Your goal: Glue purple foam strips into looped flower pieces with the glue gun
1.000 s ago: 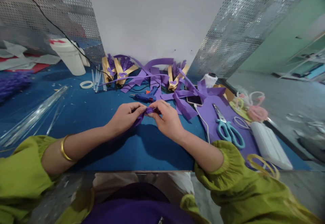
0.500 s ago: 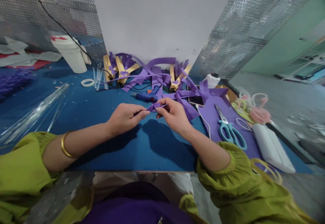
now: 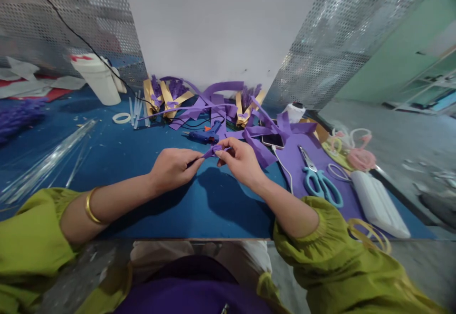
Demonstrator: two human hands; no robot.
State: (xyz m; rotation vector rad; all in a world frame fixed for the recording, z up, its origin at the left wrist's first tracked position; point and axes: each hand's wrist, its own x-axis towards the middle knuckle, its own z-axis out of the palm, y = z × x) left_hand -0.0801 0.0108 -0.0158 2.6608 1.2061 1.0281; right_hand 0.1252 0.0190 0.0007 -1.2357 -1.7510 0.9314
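Between my two hands a small purple ribbon (image 3: 213, 151) is stretched over the blue table, gathered into what looks like a knot or bow. My left hand (image 3: 175, 167) pinches its left end between thumb and forefinger. With thumb and fingertips, my right hand (image 3: 238, 158) grips the gathered part, covering some of it. Just beyond the fingers lies a blue glue gun (image 3: 201, 136). Behind it, small bunches of purple flowers in tan paper wraps (image 3: 173, 101) stand among loose purple strips (image 3: 223, 86).
On the right lie blue-handled scissors (image 3: 321, 183), a phone (image 3: 272, 140) with a white cable, and a white packet (image 3: 379, 204). Leftward are glue sticks (image 3: 137, 112), a tape roll (image 3: 121, 118), a white cup (image 3: 98, 79) and clear wrap strips (image 3: 50, 159).
My left hand has drawn slightly left, so more of the purple ribbon shows between the hands. Both hands keep their pinch; the whole view has shifted a little.
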